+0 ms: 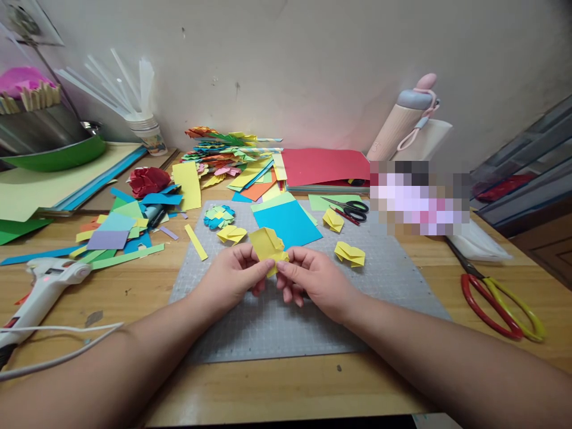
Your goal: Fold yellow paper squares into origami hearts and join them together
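Between both hands I hold a partly folded yellow paper piece [264,243] above the grey cutting mat [268,333]. My left hand [239,269] pinches its lower left part between thumb and fingers. On the lower right edge, the thumb and fingers of my right hand [313,274] grip a crumpled or creased part. Folded yellow paper pieces lie around: one [231,234] left of my hands, another [350,254] on the right, a third [333,220] behind it. A blue paper square [290,223] rests just behind the held piece. A blue-green paper flower [218,216] sits at the mat's back left.
A white glue gun [49,286] with its cable and a pile of paper scraps [107,231] lie on the left. Black-handled scissors [353,208] are at the back right, with red-and-yellow-handled scissors [496,304] at far right. Red paper [326,168] and a bottle [397,122] stand near the wall.
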`<control>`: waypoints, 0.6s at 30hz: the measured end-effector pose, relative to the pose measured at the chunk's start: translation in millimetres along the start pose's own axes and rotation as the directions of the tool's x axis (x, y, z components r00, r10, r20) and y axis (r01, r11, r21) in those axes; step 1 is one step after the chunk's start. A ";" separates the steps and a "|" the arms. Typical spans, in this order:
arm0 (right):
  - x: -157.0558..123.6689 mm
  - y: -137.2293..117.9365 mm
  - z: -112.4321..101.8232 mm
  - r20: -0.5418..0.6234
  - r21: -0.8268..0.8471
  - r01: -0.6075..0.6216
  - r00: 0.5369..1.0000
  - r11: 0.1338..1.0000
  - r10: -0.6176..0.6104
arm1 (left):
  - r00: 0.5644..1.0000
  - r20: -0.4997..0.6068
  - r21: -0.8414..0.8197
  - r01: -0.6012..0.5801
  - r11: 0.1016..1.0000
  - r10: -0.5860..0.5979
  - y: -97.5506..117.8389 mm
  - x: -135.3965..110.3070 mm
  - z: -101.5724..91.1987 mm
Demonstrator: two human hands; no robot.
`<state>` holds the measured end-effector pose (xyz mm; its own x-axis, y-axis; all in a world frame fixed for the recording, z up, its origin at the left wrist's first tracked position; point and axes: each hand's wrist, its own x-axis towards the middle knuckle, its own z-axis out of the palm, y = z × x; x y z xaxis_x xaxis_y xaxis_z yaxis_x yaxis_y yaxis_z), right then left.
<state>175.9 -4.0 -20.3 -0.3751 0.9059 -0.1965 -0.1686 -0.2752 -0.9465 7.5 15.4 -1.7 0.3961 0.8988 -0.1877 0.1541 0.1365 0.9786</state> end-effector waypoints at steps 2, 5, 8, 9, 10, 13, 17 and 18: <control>0.7 1.6 -0.1 0.010 -0.009 -0.003 1.000 1.000 0.004 | 1.000 -0.001 0.013 -0.018 1.000 0.018 -0.4 0.1 1.2; 1.1 2.6 -0.4 0.012 -0.007 0.001 1.000 1.000 -0.001 | 0.999 -0.014 0.051 -0.027 0.998 0.028 -2.4 -0.3 2.5; 0.5 1.9 -0.6 0.017 -0.019 0.003 1.000 1.000 -0.003 | 0.999 -0.020 0.079 -0.025 0.997 0.026 -4.1 -1.3 2.8; 0.1 1.4 -0.7 0.018 -0.023 0.005 1.000 1.000 -0.004 | 1.000 -0.019 0.081 -0.021 0.996 0.023 -4.3 -1.5 2.8; -0.4 0.7 -0.7 0.020 -0.027 0.007 1.000 1.000 -0.006 | 1.000 -0.018 0.079 -0.016 0.997 0.018 -4.1 -1.7 2.7; -1.8 -1.0 -0.4 0.026 -0.030 0.009 1.000 1.000 -0.008 | 1.000 -0.001 0.070 0.009 0.998 -0.008 -3.0 -1.5 2.3; -1.6 -0.5 -0.2 0.069 0.080 -0.039 0.997 0.996 0.034 | 0.999 0.021 0.011 0.047 0.999 -0.047 -4.0 -0.8 0.7; -1.1 0.1 -0.3 0.092 0.123 -0.054 0.995 0.991 0.043 | 0.998 0.019 -0.017 0.054 0.998 -0.054 -5.0 -0.5 0.0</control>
<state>176.6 -4.9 -20.3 -0.4639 0.8600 -0.2125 -0.2587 -0.3610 -0.8960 6.6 14.2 -6.4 0.4043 0.8821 -0.2419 0.1597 0.1923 0.9683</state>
